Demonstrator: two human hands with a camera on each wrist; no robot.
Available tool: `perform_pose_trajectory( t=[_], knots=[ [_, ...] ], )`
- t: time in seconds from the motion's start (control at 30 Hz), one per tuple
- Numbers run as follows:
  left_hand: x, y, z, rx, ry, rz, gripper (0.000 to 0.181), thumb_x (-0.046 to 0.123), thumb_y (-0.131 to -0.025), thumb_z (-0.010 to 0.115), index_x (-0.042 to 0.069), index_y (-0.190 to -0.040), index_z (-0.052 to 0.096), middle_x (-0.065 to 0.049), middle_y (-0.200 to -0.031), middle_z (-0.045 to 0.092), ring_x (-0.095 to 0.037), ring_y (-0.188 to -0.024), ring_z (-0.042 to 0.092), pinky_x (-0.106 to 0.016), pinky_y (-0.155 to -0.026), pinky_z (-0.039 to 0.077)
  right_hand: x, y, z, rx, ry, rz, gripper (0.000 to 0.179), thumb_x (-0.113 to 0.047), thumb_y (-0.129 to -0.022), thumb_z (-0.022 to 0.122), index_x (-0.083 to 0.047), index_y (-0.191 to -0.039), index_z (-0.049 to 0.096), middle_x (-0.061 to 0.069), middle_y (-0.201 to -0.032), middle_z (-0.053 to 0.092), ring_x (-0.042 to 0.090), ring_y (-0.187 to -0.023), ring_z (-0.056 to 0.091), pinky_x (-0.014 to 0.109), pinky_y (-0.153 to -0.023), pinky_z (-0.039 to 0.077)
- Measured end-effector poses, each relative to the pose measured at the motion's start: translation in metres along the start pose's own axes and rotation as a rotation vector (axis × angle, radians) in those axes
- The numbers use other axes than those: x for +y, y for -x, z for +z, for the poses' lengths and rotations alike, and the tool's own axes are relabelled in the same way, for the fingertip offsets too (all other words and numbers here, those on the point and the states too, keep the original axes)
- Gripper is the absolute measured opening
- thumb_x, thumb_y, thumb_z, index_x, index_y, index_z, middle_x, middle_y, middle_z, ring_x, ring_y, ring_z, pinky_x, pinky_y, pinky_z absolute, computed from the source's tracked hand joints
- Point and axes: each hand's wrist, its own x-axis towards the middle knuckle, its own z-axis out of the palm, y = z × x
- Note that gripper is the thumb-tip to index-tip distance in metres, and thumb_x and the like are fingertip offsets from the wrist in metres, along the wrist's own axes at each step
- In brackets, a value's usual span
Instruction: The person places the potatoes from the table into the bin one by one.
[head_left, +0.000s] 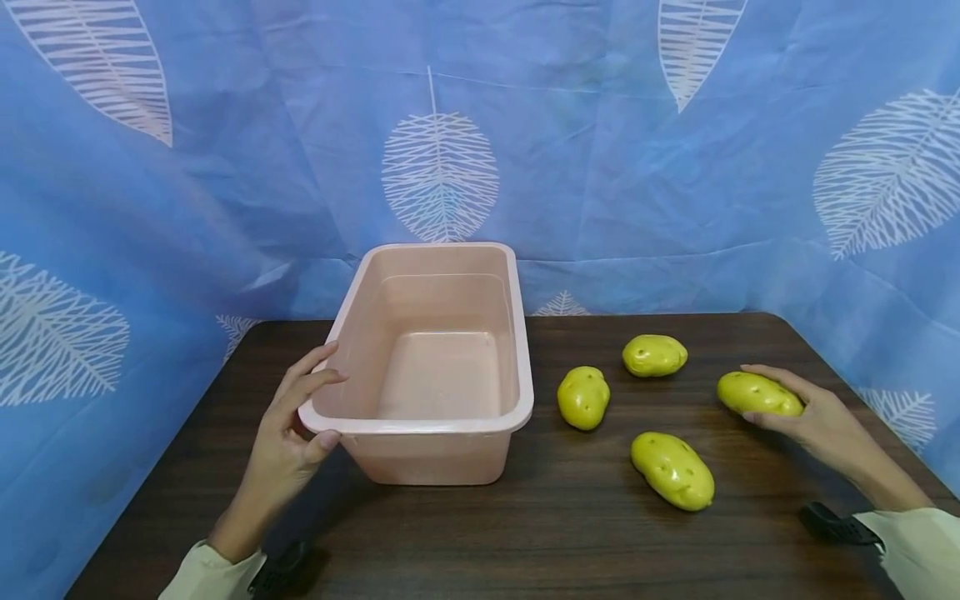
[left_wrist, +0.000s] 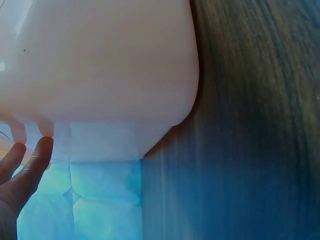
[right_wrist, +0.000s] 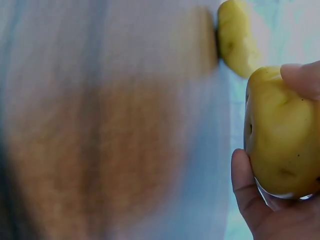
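The potato in the right hand (head_left: 757, 394) lies at the right of the frame in the head view, on the dark wooden surface (head_left: 525, 525), and the right hand (head_left: 813, 421) closes its grip on it: the fingers curve over the top and the thumb is under the near side. In the right wrist view this same potato (right_wrist: 280, 135) fills the right edge, with a fingertip on its upper end and the thumb along its lower left side; one more potato (right_wrist: 237, 37) shows blurred at the top of that frame. Three other potatoes lie loose on the surface, apart from each other: the far potato (head_left: 655, 355) toward the back, the middle potato (head_left: 583, 397) just beside the tub, and the near potato (head_left: 672, 471) closest to the person. The pink plastic tub (head_left: 480, 454) stands upright at the centre, and nothing lies inside it. The left hand (head_left: 288, 446) holds its near left corner, thumb pressed on the rim and fingers curled along the outside wall. In the left wrist view, the fingertips (left_wrist: 42, 147) touch the pale wall of the tub (left_wrist: 110, 60). A blue cloth with white leaf prints (head_left: 438, 175) hangs behind the surface.
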Motion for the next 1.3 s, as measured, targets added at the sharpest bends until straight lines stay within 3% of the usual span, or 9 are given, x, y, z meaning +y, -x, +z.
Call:
perform_pose_trajectory(
  t=[0.13,0.23,0.53,0.8,1.03,1.3],
  knots=[
    [-0.004,0.001,0.0,0.014,0.058,0.036,0.057,0.02,-0.088,0.083,-0.008,-0.132,0.061,-0.018,-0.164,0.037,-0.028,-0.149,0.034,-0.015,-0.108,0.043,-0.011,0.003,-0.004,0.048,-0.042,-0.05,0.069,-0.027,-0.1,0.072,-0.032,-0.161,0.041,-0.024,-0.132,0.049,0.0,-0.085,0.055,0.029,-0.062,0.046],
    [-0.006,0.003,0.0,0.024,0.075,0.045,0.056,0.02,-0.089,0.083,-0.007,-0.133,0.061,-0.019,-0.164,0.036,-0.028,-0.149,0.034,-0.015,-0.108,0.043,-0.024,0.003,-0.007,0.069,-0.063,-0.096,0.069,-0.022,-0.099,0.073,-0.031,-0.16,0.042,-0.038,-0.125,0.043,0.004,-0.083,0.055,0.03,-0.06,0.046],
    [-0.001,0.006,0.003,0.07,0.082,-0.041,0.054,0.005,-0.088,0.079,-0.006,-0.136,0.058,-0.012,-0.168,0.034,-0.026,-0.15,0.034,-0.015,-0.11,0.044,-0.067,-0.001,-0.015,0.078,-0.064,-0.175,0.068,-0.019,-0.098,0.074,-0.028,-0.159,0.045,-0.032,-0.135,0.041,0.004,-0.088,0.056,0.029,-0.061,0.048],
    [-0.007,0.008,0.004,0.086,0.123,0.018,0.05,0.003,-0.09,0.076,-0.007,-0.135,0.057,-0.017,-0.167,0.035,-0.026,-0.148,0.037,-0.016,-0.11,0.045,-0.109,-0.001,-0.015,0.083,-0.076,-0.23,0.066,-0.015,-0.096,0.076,-0.027,-0.155,0.05,-0.026,-0.141,0.046,0.007,-0.092,0.057,0.027,-0.064,0.049],
    [-0.006,0.008,0.004,0.066,0.112,-0.005,0.051,0.002,-0.091,0.073,-0.007,-0.137,0.055,-0.015,-0.169,0.033,-0.026,-0.15,0.036,-0.016,-0.112,0.042,-0.134,-0.008,-0.016,0.081,-0.074,-0.343,0.07,-0.01,-0.093,0.078,-0.024,-0.155,0.05,-0.026,-0.14,0.049,0.004,-0.095,0.058,0.025,-0.065,0.049],
    [-0.005,0.009,0.003,0.055,0.084,-0.039,0.052,0.0,-0.091,0.071,-0.004,-0.139,0.054,-0.011,-0.17,0.032,-0.024,-0.15,0.035,-0.016,-0.111,0.042,-0.171,-0.014,-0.014,0.046,-0.103,-0.293,0.068,-0.016,-0.094,0.079,-0.034,-0.153,0.052,-0.02,-0.139,0.055,0.009,-0.095,0.062,0.027,-0.068,0.052]
  ],
)
